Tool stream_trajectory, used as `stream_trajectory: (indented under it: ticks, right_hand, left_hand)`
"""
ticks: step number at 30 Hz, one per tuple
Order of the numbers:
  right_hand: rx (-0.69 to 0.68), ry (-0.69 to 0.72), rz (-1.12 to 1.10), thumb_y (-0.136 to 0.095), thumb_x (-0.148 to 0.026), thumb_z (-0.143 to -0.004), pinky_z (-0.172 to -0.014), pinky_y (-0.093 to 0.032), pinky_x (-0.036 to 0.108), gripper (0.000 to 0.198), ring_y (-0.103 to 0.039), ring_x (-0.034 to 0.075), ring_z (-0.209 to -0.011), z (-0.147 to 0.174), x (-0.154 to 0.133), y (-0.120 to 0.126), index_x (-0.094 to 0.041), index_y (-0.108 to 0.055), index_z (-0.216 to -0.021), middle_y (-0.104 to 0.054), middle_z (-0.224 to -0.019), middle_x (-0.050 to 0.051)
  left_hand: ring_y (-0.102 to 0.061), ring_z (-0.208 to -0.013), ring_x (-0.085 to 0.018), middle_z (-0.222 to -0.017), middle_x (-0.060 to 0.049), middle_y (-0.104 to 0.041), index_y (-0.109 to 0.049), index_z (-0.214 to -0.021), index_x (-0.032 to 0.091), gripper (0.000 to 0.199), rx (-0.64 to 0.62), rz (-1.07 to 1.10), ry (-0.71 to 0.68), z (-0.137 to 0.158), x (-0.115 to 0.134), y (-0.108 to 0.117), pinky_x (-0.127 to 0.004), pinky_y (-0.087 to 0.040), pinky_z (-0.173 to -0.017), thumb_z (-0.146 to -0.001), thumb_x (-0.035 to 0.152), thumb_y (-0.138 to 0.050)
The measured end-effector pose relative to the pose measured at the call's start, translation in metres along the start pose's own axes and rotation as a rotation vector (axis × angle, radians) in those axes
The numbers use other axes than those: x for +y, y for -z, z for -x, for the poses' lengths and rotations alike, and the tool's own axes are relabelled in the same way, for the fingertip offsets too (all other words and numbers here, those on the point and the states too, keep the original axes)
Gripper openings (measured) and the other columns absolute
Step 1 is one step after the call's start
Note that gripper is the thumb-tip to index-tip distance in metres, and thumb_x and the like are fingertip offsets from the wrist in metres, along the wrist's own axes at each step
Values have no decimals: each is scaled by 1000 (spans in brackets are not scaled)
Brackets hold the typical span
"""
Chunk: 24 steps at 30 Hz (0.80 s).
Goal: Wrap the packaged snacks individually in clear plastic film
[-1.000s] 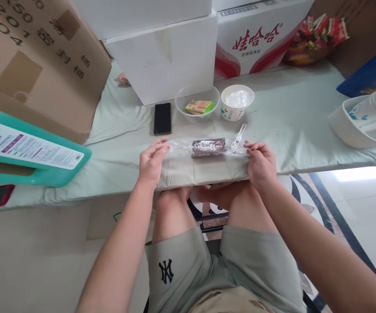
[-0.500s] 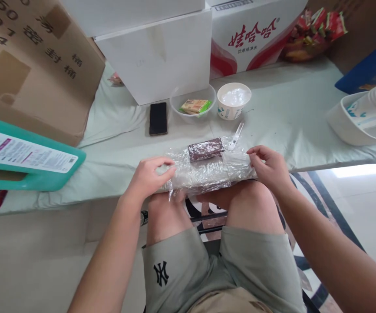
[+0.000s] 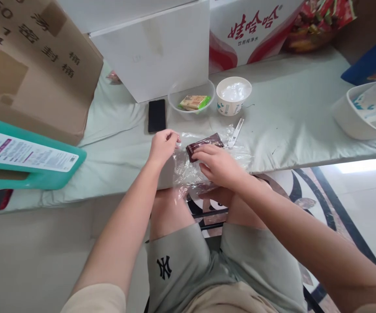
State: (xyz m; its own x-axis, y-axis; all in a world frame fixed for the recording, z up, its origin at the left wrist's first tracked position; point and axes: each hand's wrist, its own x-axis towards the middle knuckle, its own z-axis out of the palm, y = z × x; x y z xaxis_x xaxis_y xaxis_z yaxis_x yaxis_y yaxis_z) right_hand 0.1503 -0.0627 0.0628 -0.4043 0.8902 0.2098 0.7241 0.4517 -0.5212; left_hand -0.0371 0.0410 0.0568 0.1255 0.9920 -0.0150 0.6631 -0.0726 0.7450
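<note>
A sheet of clear plastic film (image 3: 188,171) lies crumpled at the near edge of the cloth-covered table. On it rest dark brown snack packets (image 3: 212,140), slightly tilted. My left hand (image 3: 162,147) is at the film's upper left corner, fingertips pinched together on its edge. Reaching in from the right, my right hand (image 3: 220,164) curls its fingers over the near side of the brown packets, thumb below; part of the packets is hidden under it. A clear plastic fork (image 3: 236,133) lies just right of the packets.
Behind the film stand a black phone (image 3: 157,116), a clear bowl (image 3: 174,102) with a green-and-yellow packet, and a paper cup (image 3: 229,107). White boxes (image 3: 162,56) line the back. A green jug (image 3: 54,174) is left; a white container (image 3: 347,114) is right.
My right hand has moved left from the film's right side onto the brown packets. My left hand has moved up and slightly right. The packets are turned a little.
</note>
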Motion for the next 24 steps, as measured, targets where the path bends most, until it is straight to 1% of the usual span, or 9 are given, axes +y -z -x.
stream_trajectory:
  ticks: [3,5,8,11,12,14,17,20,24]
  right_hand:
    - [-38,-99,171,-54,-10,-84,-110,-39,50,53,-47,33,-138,-18,7,-7,-22,-60,-135,-57,-148,11]
    - [-102,-164,266,-58,-11,-82,-108,-38,52,62,-45,35,-139,-25,12,-6,-25,-53,-142,-54,-150,11]
    - [-201,-211,341,-57,-14,-83,-100,-39,50,65,-53,36,-128,-31,20,1,-28,-48,-146,-60,-143,11]
    - [-242,-264,365,-59,-20,-83,-93,-40,48,69,-58,37,-119,-37,25,7,-27,-44,-150,-63,-138,13]
    - [-254,-274,366,-60,-22,-83,-92,-40,48,70,-59,37,-117,-39,26,8,-27,-43,-150,-64,-137,13]
    - [-278,-282,369,-62,-25,-82,-90,-41,46,68,-61,36,-115,-43,26,10,-28,-45,-147,-66,-134,12]
    - [-309,-278,381,-63,-27,-82,-87,-41,44,57,-64,35,-111,-46,24,12,-29,-51,-138,-70,-126,11]
    - [-318,-271,381,-64,-28,-83,-87,-41,43,53,-66,34,-109,-45,22,13,-28,-53,-135,-70,-123,11]
    - [-288,-286,335,-64,-38,-84,-87,-42,43,55,-66,34,-108,-42,23,13,-28,-51,-137,-70,-123,11]
  left_hand:
    - [-67,-80,-22,-85,-5,-73,-67,-93,21,16,101,-215,26,-6,-5,-1,-33,-50,-77,-86,31,-56]
    - [-68,-89,-25,-91,-6,-73,-67,-107,23,24,116,-328,52,-5,-12,2,-36,-50,-83,-86,32,-58]
    - [-66,-101,-26,-108,-10,-71,-64,-116,23,31,181,-378,35,-1,-16,9,-38,-50,-90,-86,27,-59]
    - [-65,-103,-23,-117,-10,-67,-65,-113,21,31,274,-338,-110,8,-6,16,-36,-49,-94,-82,21,-59]
    - [-65,-99,-22,-113,-9,-68,-66,-108,21,27,256,-313,-167,11,0,18,-34,-50,-92,-82,21,-59]
    - [-64,-85,-19,-95,-5,-71,-66,-94,20,15,127,-270,-234,17,12,19,-32,-50,-83,-83,22,-57]
    - [-60,-70,-18,-73,-2,-67,-65,-79,21,10,-122,-298,-171,25,19,17,-31,-48,-71,-83,26,-57]
    - [-63,-81,-23,-84,-5,-70,-67,-82,22,8,-258,-421,-108,31,11,11,-36,-50,-77,-80,26,-60]
    - [-58,-118,-33,-121,-12,-66,-70,-111,21,30,-259,-515,-201,40,-8,-1,-45,-49,-101,-84,28,-60]
